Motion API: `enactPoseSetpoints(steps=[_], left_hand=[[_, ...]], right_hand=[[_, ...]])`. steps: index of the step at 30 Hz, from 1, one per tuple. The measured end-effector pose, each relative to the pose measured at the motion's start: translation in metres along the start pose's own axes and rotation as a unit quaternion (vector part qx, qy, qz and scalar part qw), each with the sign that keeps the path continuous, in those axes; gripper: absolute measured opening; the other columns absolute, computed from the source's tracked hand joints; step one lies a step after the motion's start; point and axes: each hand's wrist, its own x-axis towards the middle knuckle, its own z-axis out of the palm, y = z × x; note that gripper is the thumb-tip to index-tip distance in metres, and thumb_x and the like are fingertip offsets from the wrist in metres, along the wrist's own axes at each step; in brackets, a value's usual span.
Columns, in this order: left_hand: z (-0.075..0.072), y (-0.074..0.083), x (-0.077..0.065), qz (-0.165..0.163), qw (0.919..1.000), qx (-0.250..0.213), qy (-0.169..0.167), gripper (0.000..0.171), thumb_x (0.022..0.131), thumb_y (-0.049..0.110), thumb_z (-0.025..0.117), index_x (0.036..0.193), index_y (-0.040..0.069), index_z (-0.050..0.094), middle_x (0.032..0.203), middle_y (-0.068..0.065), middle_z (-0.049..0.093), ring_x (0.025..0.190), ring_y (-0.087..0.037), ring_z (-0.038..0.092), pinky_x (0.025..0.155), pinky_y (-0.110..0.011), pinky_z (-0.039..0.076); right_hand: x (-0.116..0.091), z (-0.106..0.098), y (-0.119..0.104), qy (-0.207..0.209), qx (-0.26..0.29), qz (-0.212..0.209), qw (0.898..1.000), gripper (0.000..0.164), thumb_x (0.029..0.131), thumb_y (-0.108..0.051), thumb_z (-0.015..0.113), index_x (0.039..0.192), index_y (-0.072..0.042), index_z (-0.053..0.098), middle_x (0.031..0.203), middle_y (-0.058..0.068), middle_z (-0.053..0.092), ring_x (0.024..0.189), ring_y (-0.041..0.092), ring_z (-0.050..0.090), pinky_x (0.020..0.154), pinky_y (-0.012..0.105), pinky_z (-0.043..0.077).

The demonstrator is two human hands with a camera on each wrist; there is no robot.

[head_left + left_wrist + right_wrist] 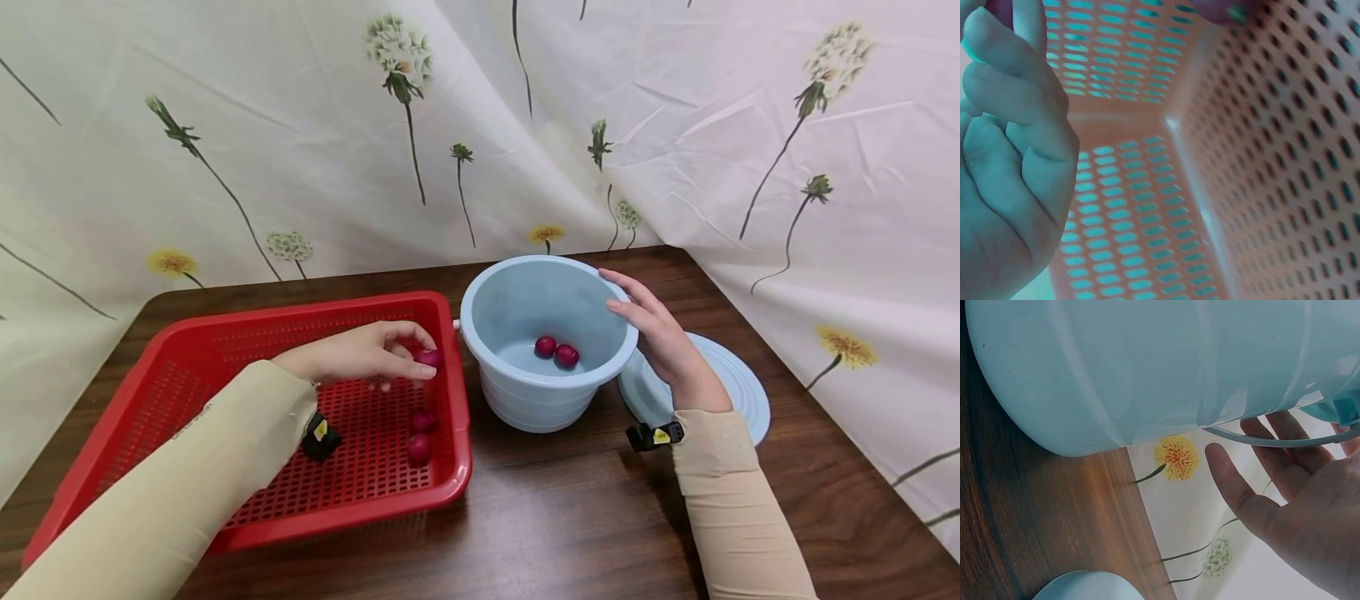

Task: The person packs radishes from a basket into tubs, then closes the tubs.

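In the head view my left hand [371, 350] pinches a round red radish [430, 357] between thumb and fingers, over the right end of the red basket [460, 417]. Two more radishes [420, 449] lie below it on the basket floor. In the left wrist view, a radish with a green stub [1225, 9] shows near the slotted wall. My right hand [660, 333] holds the right rim of a light blue bucket [536, 400], thumb over the edge and other fingers outside. Inside the bucket, two radishes [566, 356] sit side by side at the bottom.
A round light blue lid [738, 379] lies on the brown wooden table [540, 517], partly behind the bucket and my right hand. The bucket's grey handle [1285, 442] hangs by the right fingers. A dandelion-print cloth [337, 167] rises behind the table.
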Motion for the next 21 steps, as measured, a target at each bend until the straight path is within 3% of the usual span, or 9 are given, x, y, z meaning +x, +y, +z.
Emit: enactPoseSetpoints(steps=[8,14,21], left_hand=[[-0.002,0.021,-0.006,0.029,0.9989,-0.036,-0.004,0.04,0.092,0.027,0.071,0.124,0.014,0.052,0.073,-0.003,0.061,0.062,-0.019,0.051,0.056,-0.027,0.042],[-0.003,0.031,-0.008,0.05,0.9957,-0.078,0.004,0.036,0.094,0.021,0.068,0.125,0.016,0.05,0.093,-0.01,0.072,0.067,-0.018,0.058,0.056,-0.026,0.043],[0.0,0.043,-0.008,0.069,0.9926,-0.1,0.0,0.038,0.094,0.021,0.069,0.126,0.017,0.05,0.105,-0.012,0.073,0.072,-0.02,0.062,0.056,-0.025,0.045]], right_hand=[[0.0,0.0,-0.001,0.0,-0.006,0.003,1.0,0.055,0.103,-0.027,0.044,0.154,-0.016,0.03,0.153,0.01,0.031,0.128,0.018,0.043,0.096,0.025,0.044],[0.0,0.001,-0.001,0.001,-0.004,0.004,1.0,0.055,0.103,-0.026,0.044,0.154,-0.015,0.03,0.153,0.01,0.032,0.128,0.017,0.043,0.097,0.025,0.043],[0.0,0.001,-0.002,0.0,0.005,-0.002,1.0,0.054,0.103,-0.024,0.045,0.154,-0.013,0.03,0.15,0.009,0.034,0.123,0.012,0.047,0.093,0.021,0.046]])
